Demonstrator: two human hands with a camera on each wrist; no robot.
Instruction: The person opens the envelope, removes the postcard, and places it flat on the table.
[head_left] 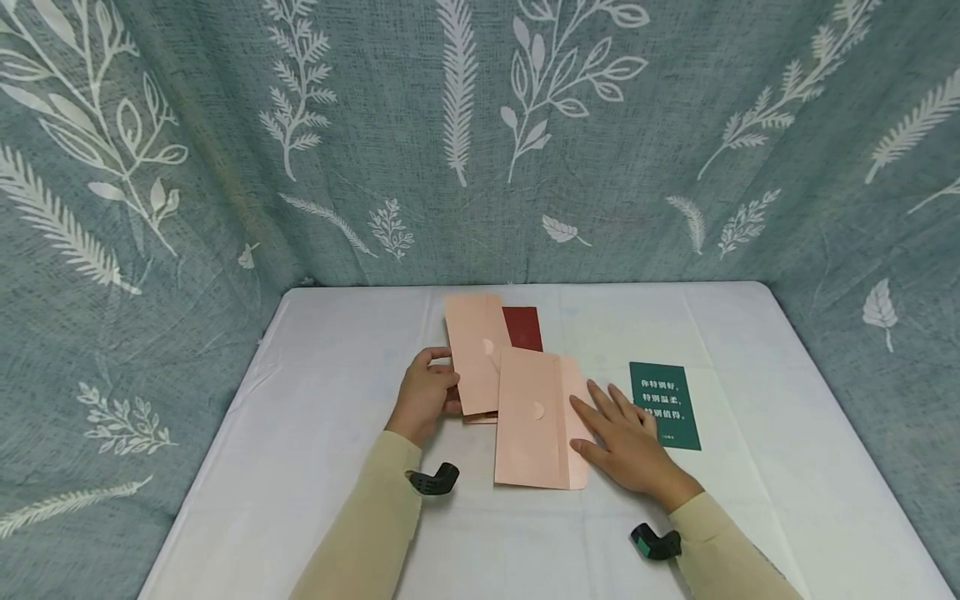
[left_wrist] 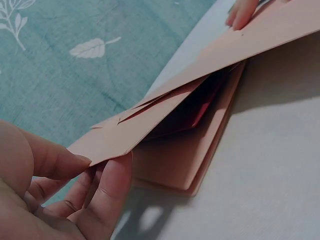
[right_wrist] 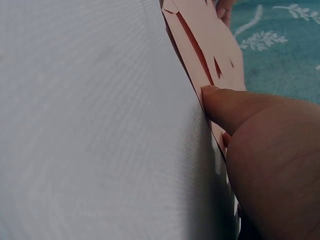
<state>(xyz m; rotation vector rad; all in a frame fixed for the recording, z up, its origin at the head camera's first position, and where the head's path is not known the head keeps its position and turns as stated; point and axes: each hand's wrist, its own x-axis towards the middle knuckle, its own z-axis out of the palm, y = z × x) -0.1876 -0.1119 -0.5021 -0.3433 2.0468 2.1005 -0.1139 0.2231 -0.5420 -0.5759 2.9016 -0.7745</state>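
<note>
My left hand (head_left: 423,396) pinches the left edge of a pale pink envelope (head_left: 476,350), thumb above and fingers below, as the left wrist view shows. That edge is lifted off more pink paper (left_wrist: 170,170) lying beneath, with a dark red piece (left_wrist: 195,115) in between. A second pink envelope (head_left: 528,425) overlaps the first in front, its flap (head_left: 576,433) unfolded to the right. Spread over this flap, my right hand (head_left: 630,446) rests with fingers fairly straight; the right wrist view has its thumb (right_wrist: 225,102) on the flap's edge.
A dark red card (head_left: 523,327) sticks out behind the envelopes. Right of the right hand lies a green card (head_left: 671,392) with white writing, partly covered by the fingers. Everything lies on a white-covered table (head_left: 337,358), with a leaf-patterned green curtain (head_left: 405,125) behind.
</note>
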